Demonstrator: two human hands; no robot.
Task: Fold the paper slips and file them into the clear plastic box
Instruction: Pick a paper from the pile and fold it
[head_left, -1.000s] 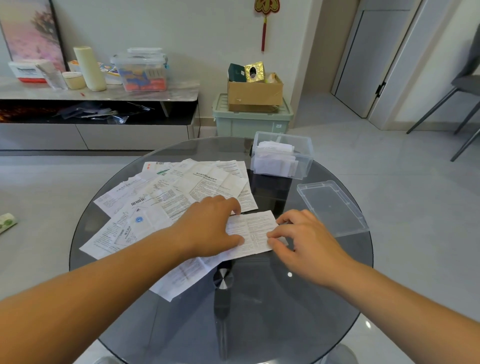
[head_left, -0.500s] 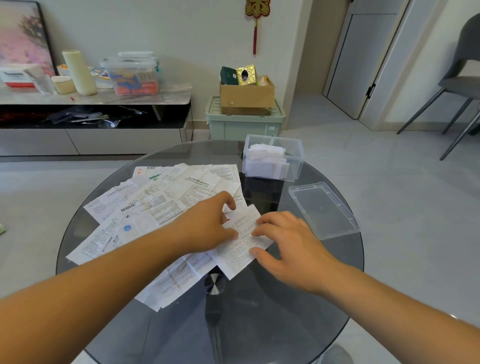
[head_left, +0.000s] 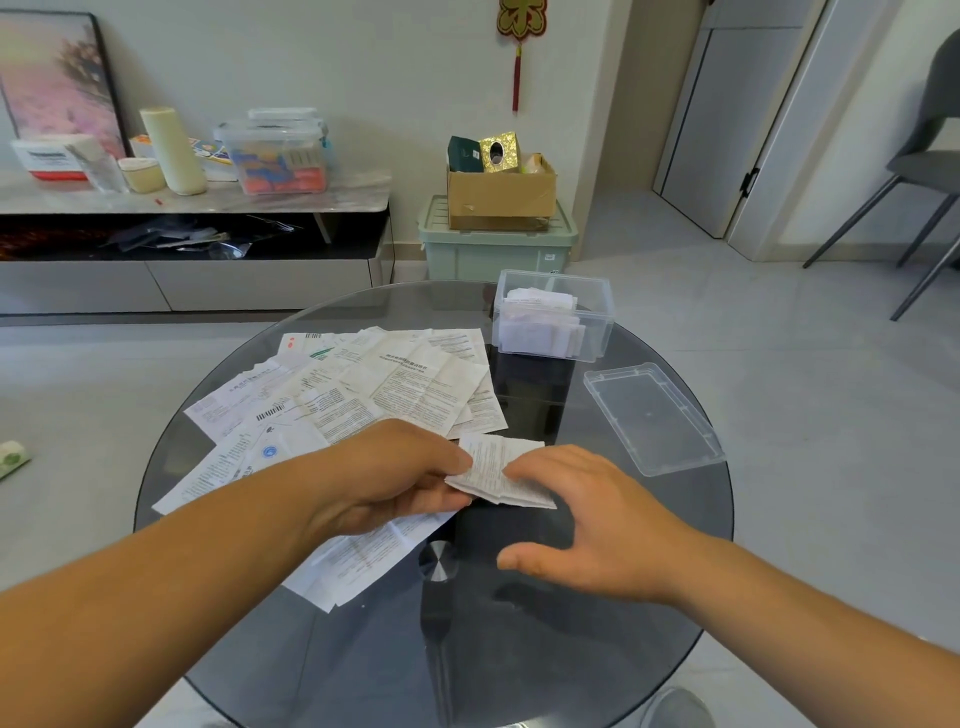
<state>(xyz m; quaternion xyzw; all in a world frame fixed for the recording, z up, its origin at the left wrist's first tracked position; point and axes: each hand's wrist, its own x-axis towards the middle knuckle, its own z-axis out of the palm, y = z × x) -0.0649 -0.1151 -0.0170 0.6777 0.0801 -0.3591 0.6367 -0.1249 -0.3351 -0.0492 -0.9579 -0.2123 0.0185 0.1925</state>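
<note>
A folded white paper slip (head_left: 501, 470) is lifted just above the round glass table (head_left: 545, 649). My left hand (head_left: 395, 475) pinches its left edge between thumb and fingers. My right hand (head_left: 582, 525) hovers at the slip's right side, fingers spread, fingertips touching or nearly touching the paper. Several unfolded printed slips (head_left: 363, 395) lie fanned over the table's left half. The clear plastic box (head_left: 553, 317) stands at the far right of the table with folded slips upright inside it.
The box's clear lid (head_left: 652, 415) lies flat on the table to the right. Beyond the table are a green bin with a cardboard box (head_left: 498, 208), a low TV cabinet (head_left: 192, 244) with containers, and a grey chair (head_left: 924, 171) at far right.
The slip lay flat under both hands a second ago. It has since been folded over and lifted, now pinched by my left hand, while my right hand has opened and drawn back slightly.
</note>
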